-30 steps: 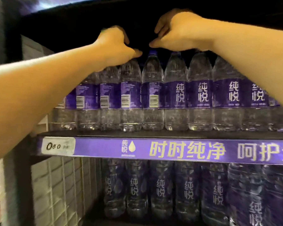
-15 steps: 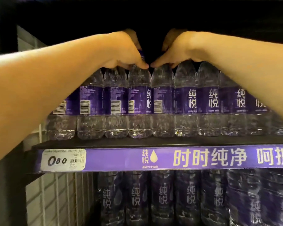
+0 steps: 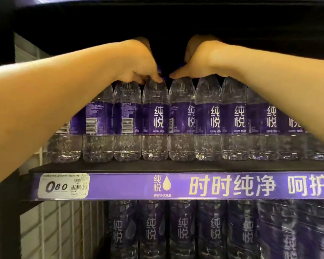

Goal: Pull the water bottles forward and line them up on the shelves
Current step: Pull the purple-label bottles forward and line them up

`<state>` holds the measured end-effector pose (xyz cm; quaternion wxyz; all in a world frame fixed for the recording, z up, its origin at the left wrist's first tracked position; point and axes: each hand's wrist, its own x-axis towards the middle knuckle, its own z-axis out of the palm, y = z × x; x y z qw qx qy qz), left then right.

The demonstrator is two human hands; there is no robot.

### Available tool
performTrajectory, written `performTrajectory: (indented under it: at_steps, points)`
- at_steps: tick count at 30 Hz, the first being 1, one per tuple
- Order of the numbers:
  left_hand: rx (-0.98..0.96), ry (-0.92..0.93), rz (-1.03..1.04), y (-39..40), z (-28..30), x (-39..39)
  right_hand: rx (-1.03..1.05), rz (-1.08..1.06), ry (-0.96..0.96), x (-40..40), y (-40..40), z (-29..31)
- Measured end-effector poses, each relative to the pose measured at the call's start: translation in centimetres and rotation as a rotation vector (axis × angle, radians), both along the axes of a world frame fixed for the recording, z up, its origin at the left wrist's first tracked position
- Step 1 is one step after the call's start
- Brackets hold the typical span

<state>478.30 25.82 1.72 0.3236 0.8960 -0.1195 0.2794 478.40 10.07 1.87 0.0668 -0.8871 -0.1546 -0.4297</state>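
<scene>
Both hands (image 3: 168, 60) grip bottle tops (image 3: 155, 81) (upper shelf (image 3: 120, 168)).

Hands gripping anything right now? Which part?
Both grip bottle tops on the upper shelf: left hand on the neck of a water bottle, right hand on the neighbouring bottle.

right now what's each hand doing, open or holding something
Left hand: fingers curled round the top of a water bottle.
Right hand: curled over the top of the next water bottle, gripping it.

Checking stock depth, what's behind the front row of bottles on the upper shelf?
Behind the front row of bottles only darkness shows. The left hand and right hand reach over the tops there, fingers hidden, so whether more bottles stand behind cannot be seen.
</scene>
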Motion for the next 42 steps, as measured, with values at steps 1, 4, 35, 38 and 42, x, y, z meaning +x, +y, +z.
performTrajectory:
  at_steps: [1,4,35,38,42]
  points:
    - [0.007,0.018,-0.015,-0.1,0.1,-0.1,0.035,0.083,0.070,0.1,-0.1,0.0]
    - [0.004,-0.075,-0.032,-0.6,-0.3,0.1,0.167,0.324,0.324,-0.4,-0.4,-0.1]
    - [-0.032,-0.187,0.048,-0.9,-0.5,0.2,0.253,0.413,0.198,1.7,-0.6,-0.4]
    - [-0.011,-0.234,0.083,-0.9,-0.8,0.5,0.231,0.400,0.145,1.7,-0.6,-0.5]
    - [0.010,-0.310,0.151,-0.8,-1.0,0.4,0.199,0.341,0.114,1.9,-0.5,-0.5]
